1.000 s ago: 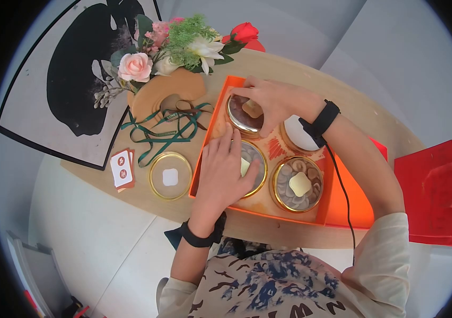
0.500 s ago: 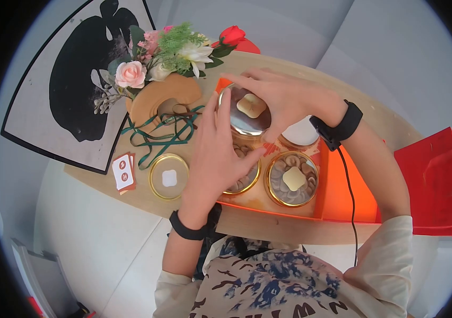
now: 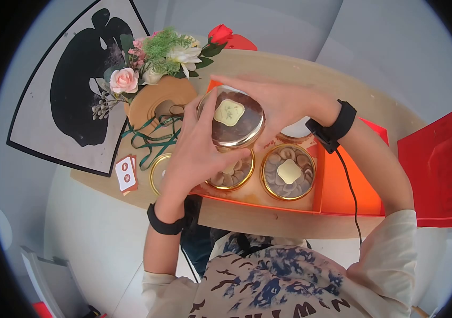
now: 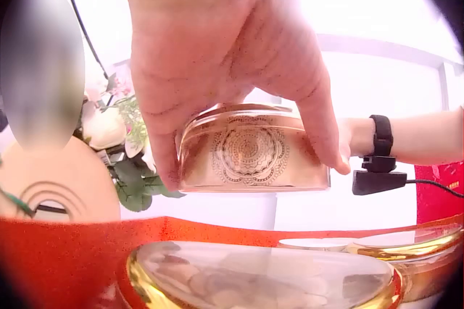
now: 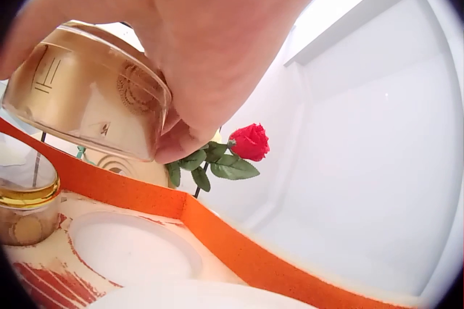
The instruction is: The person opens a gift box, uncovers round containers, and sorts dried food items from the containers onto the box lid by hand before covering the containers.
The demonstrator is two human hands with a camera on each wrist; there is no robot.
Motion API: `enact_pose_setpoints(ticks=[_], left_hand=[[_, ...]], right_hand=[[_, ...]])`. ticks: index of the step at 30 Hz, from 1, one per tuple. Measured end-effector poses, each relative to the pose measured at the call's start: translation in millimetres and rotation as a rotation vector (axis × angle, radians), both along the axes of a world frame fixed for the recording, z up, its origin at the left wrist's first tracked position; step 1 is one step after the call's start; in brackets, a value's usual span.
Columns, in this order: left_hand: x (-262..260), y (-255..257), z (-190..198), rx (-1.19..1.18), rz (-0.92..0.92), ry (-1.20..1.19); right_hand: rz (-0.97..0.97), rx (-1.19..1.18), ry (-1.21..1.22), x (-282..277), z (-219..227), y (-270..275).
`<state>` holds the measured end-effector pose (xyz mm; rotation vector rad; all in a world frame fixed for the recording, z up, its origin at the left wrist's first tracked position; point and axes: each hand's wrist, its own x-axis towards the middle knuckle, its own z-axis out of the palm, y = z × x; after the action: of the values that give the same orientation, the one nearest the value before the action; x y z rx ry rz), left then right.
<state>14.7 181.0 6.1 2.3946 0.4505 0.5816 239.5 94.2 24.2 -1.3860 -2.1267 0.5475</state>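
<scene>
Both hands hold a round clear jar (image 3: 231,119) with a gold-rimmed lid and a pale label, raised above the orange box (image 3: 252,200). My left hand (image 3: 191,146) grips its left side; in the left wrist view the fingers and thumb span the jar (image 4: 254,151). My right hand (image 3: 289,106) curls round its far right side, and the right wrist view shows this hand (image 5: 210,26) over the tilted jar (image 5: 90,95). Below, two gold-rimmed jars sit in the box, one partly behind the left hand, the other (image 3: 288,172) in plain view. The right wrist view shows a round white recess (image 5: 134,247).
Flowers (image 3: 151,58) stand in a tan arch-shaped holder (image 3: 157,95) at the back left, with green ribbons (image 3: 149,143) by it. Cards (image 3: 126,174) and a gold-rimmed lid (image 3: 155,177) lie left of the box. A red bag (image 3: 432,172) is at the right; a cable hangs from the right wrist.
The jar has come up out of the box and moved left toward the flowers. My left hand has moved from the box's near-left jar onto the raised jar.
</scene>
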Motion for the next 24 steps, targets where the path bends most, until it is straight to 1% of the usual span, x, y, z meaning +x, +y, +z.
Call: enact_pose_setpoints(ticks=[1,2,3,4,5,6,7,8,9,10,11,12,13,15,17,19,21,22,24], left_hand=[[-0.3,-0.3,6.4,0.000,0.002,0.004],[-0.1,-0.2,14.5,0.003,0.001,0.089],[1.2,1.3,19.6,0.006,0.001,0.173],[4.0,5.2,20.5,0.009,0.005,0.173],[8.3,10.9,20.3,0.066,-0.034,0.165],[14.1,16.3,19.6,0.122,-0.075,0.156],[21.5,21.5,19.7,0.123,-0.075,0.156],[30.1,26.8,19.9,0.129,-0.087,0.225],[38.2,31.9,19.9,0.135,-0.101,0.293],[46.5,36.7,17.7,0.139,-0.103,0.290],[55.0,40.2,14.8,0.167,-0.104,0.365],[61.6,42.7,11.9,0.196,-0.105,0.441],[66.2,42.4,12.2,0.200,-0.106,0.440],[73.6,41.8,11.6,0.122,-0.106,0.583],[79.2,47.4,0.3,0.130,-0.122,0.561],[83.3,52.1,-7.9,0.136,-0.138,0.541],[87.6,56.1,-12.5,0.184,-0.188,0.567],[88.3,56.7,-12.9,0.182,-0.192,0.568],[88.8,58.5,-13.5,0.182,-0.187,0.582]], right_hand=[[-0.004,0.023,-0.004,-0.6,-0.9,-0.2],[0.000,0.024,-0.002,0.0,-2.4,0.3],[-0.010,-0.012,0.073,1.8,-3.5,1.6],[-0.021,-0.048,0.147,2.7,-2.7,3.0],[-0.019,-0.046,0.147,3.8,-1.7,4.1],[-0.058,-0.060,0.120,5.2,-0.7,4.5],[-0.099,-0.074,0.094,6.6,0.4,4.4],[-0.100,-0.072,0.093,9.7,-2.8,5.9],[-0.130,-0.060,0.017,13.4,-9.4,9.5],[-0.161,-0.046,-0.060,15.8,-14.9,12.3],[-0.162,-0.043,-0.064,15.8,-17.5,14.4],[-0.205,-0.080,-0.116,15.6,-21.0,16.7],[-0.247,-0.117,-0.168,16.6,-25.9,18.3],[-0.252,-0.121,-0.166,19.2,-36.7,20.1],[-0.255,-0.127,-0.166,17.9,-35.1,19.9],[-0.314,-0.263,-0.180,16.1,-33.8,18.7],[-0.315,-0.224,-0.201,16.1,-42.2,20.0],[-0.313,-0.186,-0.221,13.9,-43.1,19.8],[-0.323,-0.193,-0.221,13.0,-42.5,18.7]])
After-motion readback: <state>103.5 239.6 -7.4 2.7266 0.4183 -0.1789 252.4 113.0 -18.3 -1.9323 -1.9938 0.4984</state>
